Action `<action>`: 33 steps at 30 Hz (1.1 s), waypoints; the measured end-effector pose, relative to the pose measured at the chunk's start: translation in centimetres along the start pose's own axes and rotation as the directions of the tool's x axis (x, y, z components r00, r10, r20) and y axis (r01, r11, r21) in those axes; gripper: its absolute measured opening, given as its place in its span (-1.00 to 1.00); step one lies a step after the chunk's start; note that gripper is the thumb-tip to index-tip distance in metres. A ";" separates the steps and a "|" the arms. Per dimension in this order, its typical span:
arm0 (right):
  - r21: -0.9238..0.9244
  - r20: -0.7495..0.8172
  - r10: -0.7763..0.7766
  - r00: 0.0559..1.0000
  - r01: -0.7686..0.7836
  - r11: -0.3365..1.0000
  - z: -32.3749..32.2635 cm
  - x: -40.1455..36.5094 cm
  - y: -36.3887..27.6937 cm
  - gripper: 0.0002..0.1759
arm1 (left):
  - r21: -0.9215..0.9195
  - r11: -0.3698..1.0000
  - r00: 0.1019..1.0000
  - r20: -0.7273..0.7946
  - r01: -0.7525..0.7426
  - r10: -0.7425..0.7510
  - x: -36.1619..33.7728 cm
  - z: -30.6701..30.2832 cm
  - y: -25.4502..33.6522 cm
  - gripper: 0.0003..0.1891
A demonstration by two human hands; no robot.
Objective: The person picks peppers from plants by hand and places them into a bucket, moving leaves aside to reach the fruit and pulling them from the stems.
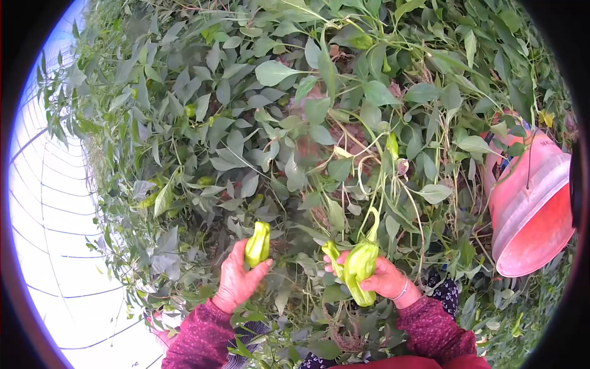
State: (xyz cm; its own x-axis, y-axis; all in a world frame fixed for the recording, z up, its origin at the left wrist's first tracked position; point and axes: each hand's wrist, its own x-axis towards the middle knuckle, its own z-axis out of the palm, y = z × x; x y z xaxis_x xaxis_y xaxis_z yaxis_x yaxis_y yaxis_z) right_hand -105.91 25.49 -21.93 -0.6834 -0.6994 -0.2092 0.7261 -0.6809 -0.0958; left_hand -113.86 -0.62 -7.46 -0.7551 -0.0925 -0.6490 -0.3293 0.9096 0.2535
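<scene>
My left hand (236, 280) is closed around a light green pepper (257, 245), held upright between thumb and fingers. To the right, my right hand (388, 280) grips a larger light green pepper (361, 270) with a long curved stem pointing up. A smaller green pepper (332, 255) shows at the fingertips of that same hand, left of the big one. Both hands are in front of the leafy pepper plants (295, 178), with some fingers hidden behind the peppers.
A pink bucket (527, 200) lies tipped among the plants at the right, its opening facing down and right. More peppers hang in the foliage, including one green pepper (392, 146) above my right hand. White sheeting with dark ribs (58, 234) runs along the left.
</scene>
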 end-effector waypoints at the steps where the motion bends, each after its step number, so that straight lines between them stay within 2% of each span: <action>1: -0.005 -0.002 -0.024 1.000 0.024 1.000 0.2 0.1 -0.2 -0.31 | -0.071 0.997 0.999 0.028 -0.042 0.044 -0.6 1.1 2.3 -0.44; 3: -0.010 -0.001 -0.070 0.998 0.070 0.998 0.8 0.3 -0.6 -0.29 | -0.156 0.987 0.992 0.122 0.028 -0.009 -1.9 3.0 5.3 -0.37; 4: -0.007 -0.029 -0.054 0.998 0.054 0.998 1.2 0.1 -0.9 -0.26 | -0.130 0.989 0.992 0.102 -0.064 0.078 -2.5 4.3 5.2 -0.31; 5: -0.012 -0.041 -0.026 0.999 0.026 1.000 1.3 -0.3 -0.9 -0.25 | -0.182 0.977 0.983 0.120 -0.116 0.139 -2.8 5.1 6.0 -0.24; 7: -0.025 -0.075 0.023 0.997 -0.025 0.999 1.2 -1.5 -1.2 -0.25 | -0.035 0.983 0.971 0.155 -0.178 0.182 -3.4 6.2 7.8 -0.17; 8: -0.038 -0.090 0.019 0.996 -0.023 0.999 1.2 -1.8 -1.4 -0.22 | -0.095 0.958 0.956 0.089 -0.271 0.279 -3.7 7.1 7.7 -0.09; 11: 0.006 -0.109 -0.026 0.994 0.027 1.000 1.3 -2.7 -2.0 -0.20 | 0.093 0.930 0.928 0.154 -0.357 0.340 -4.9 7.0 9.1 -0.02; 12: 0.010 -0.147 -0.018 0.989 0.020 1.000 1.7 -3.3 -2.6 -0.18 | 0.136 0.860 0.870 0.119 -0.492 0.479 -5.1 6.7 10.0 0.00; 16: 0.065 -0.204 -0.092 0.975 0.107 0.992 2.5 -6.6 -3.4 -0.13 | 0.029 0.840 0.838 0.090 -0.542 0.538 -7.1 6.9 13.0 -0.04; 17: 0.054 -0.272 -0.097 0.957 0.116 0.992 3.1 -7.9 -3.6 -0.11 | 0.012 0.825 0.823 0.082 -0.565 0.562 -7.5 7.1 14.0 -0.05; 19: 0.144 -0.384 -0.155 0.910 0.225 0.964 5.8 -9.9 -4.9 -0.08 | -0.021 0.804 0.802 0.053 -0.595 0.595 -7.9 7.3 16.2 -0.05; 23: 0.030 -0.514 -0.298 0.804 0.365 0.931 6.5 -16.2 -6.8 -0.03 | -0.154 0.740 0.741 0.065 -0.655 0.669 -8.9 9.4 22.1 -0.05; 24: -0.015 -0.567 -0.327 0.756 0.387 0.922 7.5 -17.9 -7.9 -0.03 | -0.187 0.742 0.728 0.150 -0.644 0.669 -9.3 10.0 23.4 -0.04; 25: -0.019 -0.542 -0.366 0.756 0.424 0.905 7.5 -19.4 -8.6 -0.04 | -0.200 0.749 0.714 0.224 -0.632 0.663 -9.5 10.7 24.9 -0.04; 28: -0.134 -0.606 -0.547 0.578 0.604 0.786 9.4 -23.8 -11.2 -0.07 | -0.328 0.665 0.610 0.267 -0.671 0.746 -10.2 13.1 30.3 -0.08; 29: -0.196 -0.577 -0.602 0.551 0.622 0.758 8.8 -25.1 -11.8 -0.12 | -0.352 0.654 0.575 0.312 -0.669 0.756 -10.3 13.7 32.2 -0.13; 31: -0.238 -0.634 -0.640 0.435 0.678 0.696 8.8 -26.9 -13.6 -0.16 | -0.446 0.576 0.484 0.313 -0.685 0.817 -10.4 15.9 34.8 -0.15; 33: -0.201 -0.689 -0.594 0.415 0.678 0.707 7.6 -29.3 -14.4 -0.21 | -0.442 0.527 0.464 0.251 -0.725 0.849 -10.7 16.7 37.0 -0.32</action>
State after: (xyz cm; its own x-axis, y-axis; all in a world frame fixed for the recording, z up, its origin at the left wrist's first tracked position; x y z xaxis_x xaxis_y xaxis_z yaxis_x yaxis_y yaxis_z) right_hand -96.91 54.17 -7.04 -0.6626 0.2643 -0.7008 0.0651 -0.9118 -0.4054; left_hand -108.50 40.73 -3.08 -0.4881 0.8312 -0.2662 0.1234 0.3676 0.9217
